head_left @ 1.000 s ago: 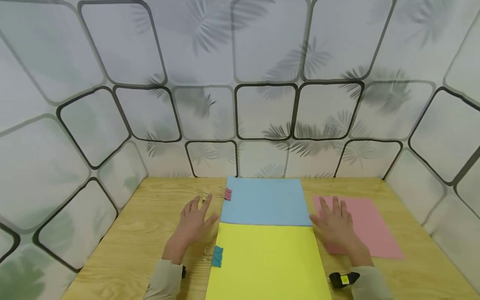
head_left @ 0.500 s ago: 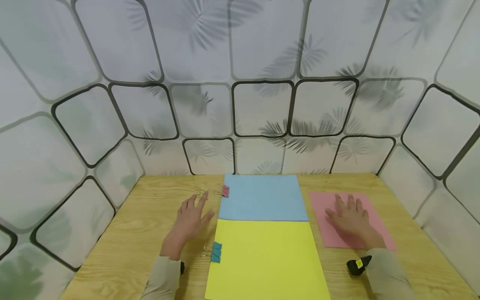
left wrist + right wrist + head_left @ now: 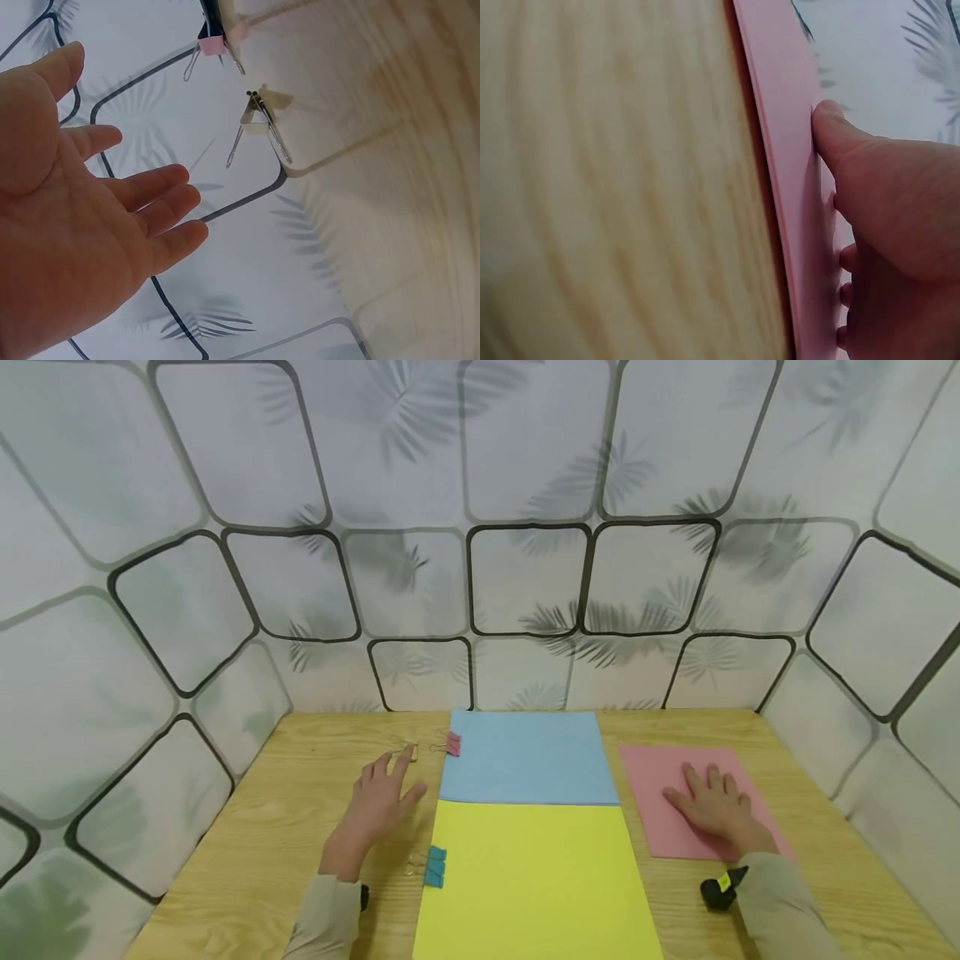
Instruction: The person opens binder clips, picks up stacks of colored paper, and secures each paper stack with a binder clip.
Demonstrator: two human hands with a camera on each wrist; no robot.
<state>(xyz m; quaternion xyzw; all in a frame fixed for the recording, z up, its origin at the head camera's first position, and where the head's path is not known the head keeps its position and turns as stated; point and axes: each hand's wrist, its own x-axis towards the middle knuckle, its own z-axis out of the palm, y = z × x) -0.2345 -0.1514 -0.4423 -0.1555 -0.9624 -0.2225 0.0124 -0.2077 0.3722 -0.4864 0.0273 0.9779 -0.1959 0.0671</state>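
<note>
My right hand (image 3: 716, 806) lies with spread fingers on a pink sheet or stack of paper (image 3: 652, 827) at the right; in the right wrist view its thumb and fingertips touch the pink paper (image 3: 780, 135). To the left of the coloured sheets, my left hand (image 3: 375, 802) hovers over the table, fingers loosely extended and holding nothing. Just past its fingertips stands a pale binder clip (image 3: 259, 112), partly hidden in the head view. A pink binder clip (image 3: 453, 743) grips the left edge of blue paper (image 3: 532, 756). A teal binder clip (image 3: 435, 867) is on yellow paper (image 3: 532, 877).
The wooden table (image 3: 247, 860) meets a patterned curtain-like wall (image 3: 525, 585) at the back and both sides. Yellow paper lies in front of the blue, in the middle. A strip of wood separates them from the pink paper.
My right hand has moved rightward from the pink paper's left edge onto its middle and come down on it. My left hand has stayed nearly still. The view has shifted slightly.
</note>
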